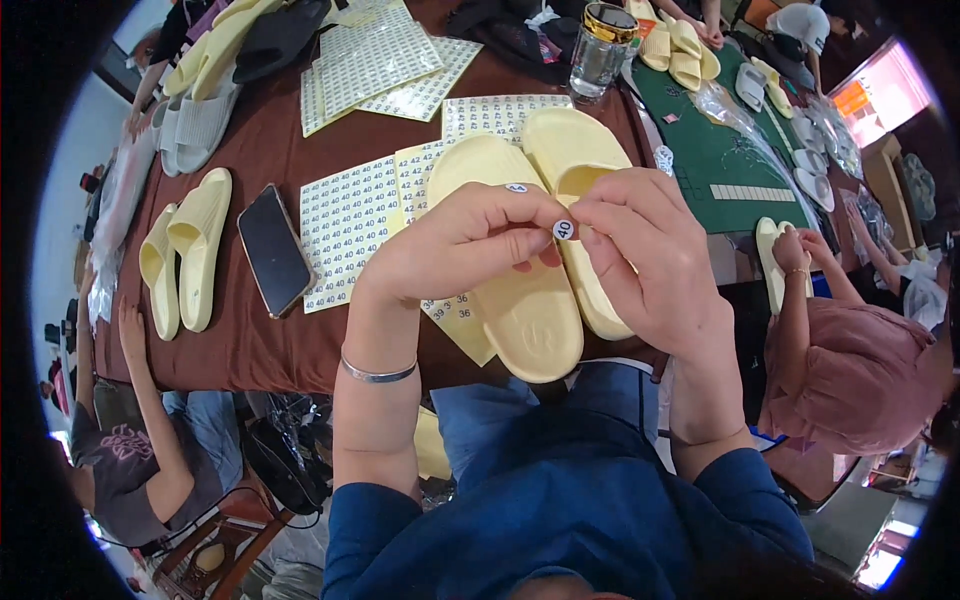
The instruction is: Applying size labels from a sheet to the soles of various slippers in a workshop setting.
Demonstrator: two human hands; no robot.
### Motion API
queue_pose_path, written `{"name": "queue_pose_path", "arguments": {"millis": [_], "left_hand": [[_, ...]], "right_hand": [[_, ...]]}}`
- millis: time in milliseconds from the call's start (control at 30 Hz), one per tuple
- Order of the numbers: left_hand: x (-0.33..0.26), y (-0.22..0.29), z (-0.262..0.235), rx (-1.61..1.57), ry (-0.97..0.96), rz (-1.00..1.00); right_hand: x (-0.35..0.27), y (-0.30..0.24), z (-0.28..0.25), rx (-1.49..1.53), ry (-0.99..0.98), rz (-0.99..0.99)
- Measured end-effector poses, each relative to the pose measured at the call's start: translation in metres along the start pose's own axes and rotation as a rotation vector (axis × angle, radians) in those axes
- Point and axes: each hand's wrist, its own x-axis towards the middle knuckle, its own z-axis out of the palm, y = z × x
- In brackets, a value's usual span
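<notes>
A pair of pale yellow slide slippers (pixel 530 325) lies in front of me at the table's near edge, toes pointing away. Above them my left hand (pixel 465 240) is closed, thumb and index finger pinched together. My right hand (pixel 650 250) meets it with its fingers pinched too. Between the fingertips of both hands sits a small round white sticker (pixel 563 230) with dark print. A second round sticker (pixel 516 188) clings to the back of my left index finger. Printed sticker sheets (pixel 350 225) lie under and beside the slippers.
A dark phone (pixel 272 250) and another yellow slipper pair (pixel 195 255) lie to the left. More sticker sheets (pixel 380 65) are at the back, near a lidded clear jar (pixel 601 50). A green mat (pixel 700 165) covers the table at right. People sit on both sides.
</notes>
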Motion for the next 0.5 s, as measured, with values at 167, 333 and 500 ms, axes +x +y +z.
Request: {"name": "queue_pose_path", "arguments": {"millis": [167, 333, 500], "left_hand": [[0.0007, 0.0061, 0.0041, 0.105, -0.036, -0.007], [0.0016, 0.0058, 0.0053, 0.132, -0.036, -0.007], [0.0019, 0.0025, 0.0060, 0.198, -0.022, 0.002]], "right_hand": [[-0.0013, -0.0006, -0.0018, -0.057, -0.050, -0.010], [-0.0016, -0.0009, -0.0011, -0.092, -0.059, -0.040], [-0.0003, -0.0025, -0.0028, -0.107, -0.074, -0.048]]}}
